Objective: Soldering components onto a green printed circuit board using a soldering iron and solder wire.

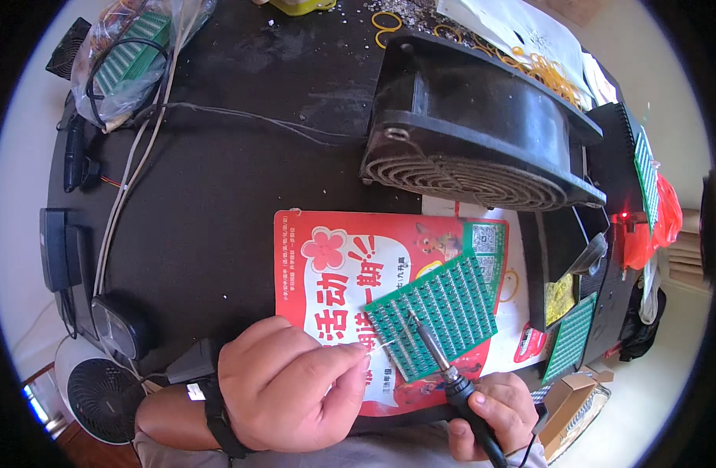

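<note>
One clear bag (83, 72) holds green boards (145, 45), one black stand (537, 292) one yellow pad (561, 299); my left hand (292, 386) pinches one wire (382, 344), my right hand (505, 412) grips one soldering iron (456, 384), over one circuit board (455, 300) on one red sheet (292, 273)

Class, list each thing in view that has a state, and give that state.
Left hand: pinching wire
Right hand: gripping iron
Iron: tip over board; heat unclear
Board: lying askew on red sheet
Square fan: standing on edge
Red light: lit
Carton: open
Rubber bands: loose

two hands (292, 386) (505, 409), one soldering iron (460, 392)
</note>
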`<state>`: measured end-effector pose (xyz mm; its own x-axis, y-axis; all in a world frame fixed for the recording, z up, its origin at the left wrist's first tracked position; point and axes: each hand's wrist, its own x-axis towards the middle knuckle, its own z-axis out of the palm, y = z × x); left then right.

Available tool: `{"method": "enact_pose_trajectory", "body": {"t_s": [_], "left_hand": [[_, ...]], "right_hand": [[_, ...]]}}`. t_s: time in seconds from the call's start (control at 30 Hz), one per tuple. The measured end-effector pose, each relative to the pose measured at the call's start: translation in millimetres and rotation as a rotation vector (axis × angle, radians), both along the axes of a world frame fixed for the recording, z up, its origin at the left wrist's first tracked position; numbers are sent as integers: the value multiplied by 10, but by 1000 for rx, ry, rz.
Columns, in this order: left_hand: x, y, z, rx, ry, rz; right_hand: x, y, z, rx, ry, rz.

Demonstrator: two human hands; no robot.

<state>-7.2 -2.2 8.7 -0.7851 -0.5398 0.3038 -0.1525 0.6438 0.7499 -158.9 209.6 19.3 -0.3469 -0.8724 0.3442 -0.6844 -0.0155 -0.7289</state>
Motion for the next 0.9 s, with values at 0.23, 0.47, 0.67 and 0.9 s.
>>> {"method": "enact_pose_trajectory", "body": {"t_s": [0.23, 0.47, 0.67, 0.9], "left_hand": [[-9, 18, -28, -11, -9, 1], [10, 6, -49, -63, -37, -53], [14, 17, -53, -79, -53, -69], [12, 50, -67, -101, -68, -87]], "right_hand": [[-10, 51, -59, 8, -14, 27], [-3, 72, -72, 2, -11, 23], [-12, 77, -90, -26, -8, 34], [-9, 95, -105, -14, 0, 42]]}}
